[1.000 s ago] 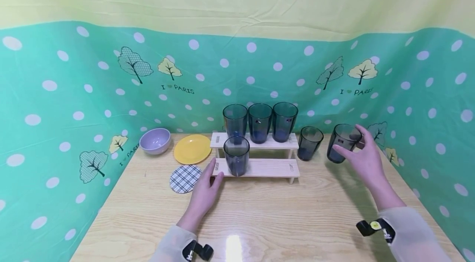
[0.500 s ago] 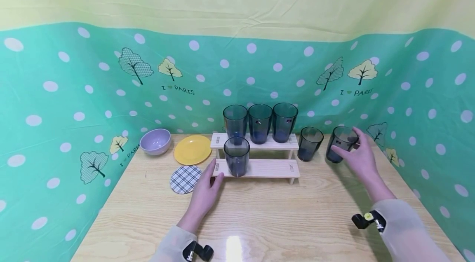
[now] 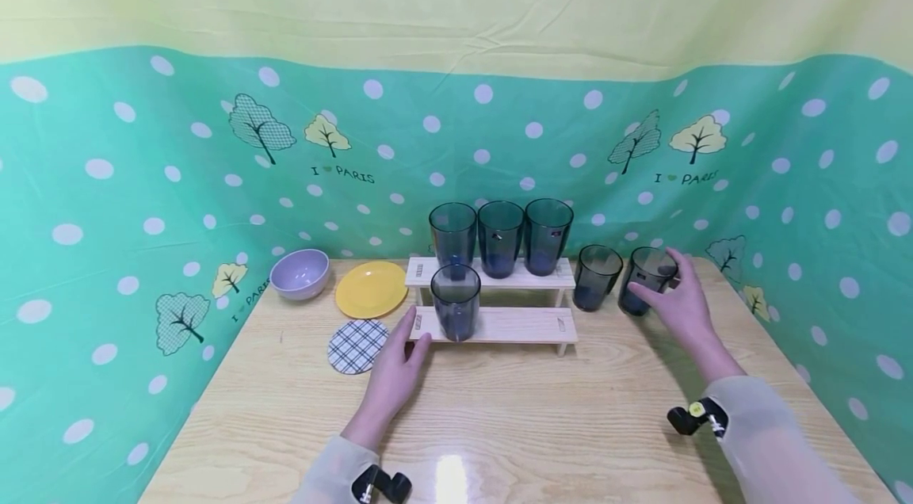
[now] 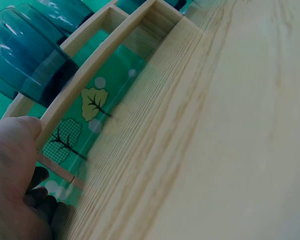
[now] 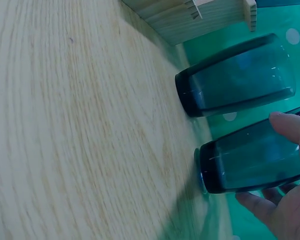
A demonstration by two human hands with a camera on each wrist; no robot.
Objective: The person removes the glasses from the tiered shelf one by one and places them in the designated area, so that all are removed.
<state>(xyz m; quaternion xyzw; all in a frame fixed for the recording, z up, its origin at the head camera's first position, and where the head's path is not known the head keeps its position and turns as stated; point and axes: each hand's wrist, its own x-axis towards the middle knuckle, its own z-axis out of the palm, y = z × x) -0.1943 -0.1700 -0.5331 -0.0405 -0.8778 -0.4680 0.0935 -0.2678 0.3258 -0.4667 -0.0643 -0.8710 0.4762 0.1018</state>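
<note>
My right hand (image 3: 683, 306) grips a dark tinted glass tumbler (image 3: 633, 303) at the right, thumb on the near side and fingers round the far side. In the right wrist view this tumbler's base (image 5: 212, 167) is close over the table. Just left of it stands a second tumbler (image 3: 595, 282), upright, a narrow gap between them. My left hand (image 3: 392, 369) holds the left end of the wooden two-tier stand's lower shelf (image 3: 524, 323), thumb (image 4: 25, 125) at its front edge. One tumbler (image 3: 456, 310) stands toward the left of that shelf.
Three tumblers (image 3: 500, 242) stand side by side on the upper shelf (image 3: 417, 269). To the left are a purple bowl (image 3: 299, 276), a yellow plate (image 3: 371, 290) and a checked round coaster (image 3: 357, 346). A green dotted cloth (image 3: 342, 227) hangs behind and at both sides.
My right hand has moved left with the tumbler, narrowing the gap to the standing tumbler beside it. My left hand stays at the lower shelf.
</note>
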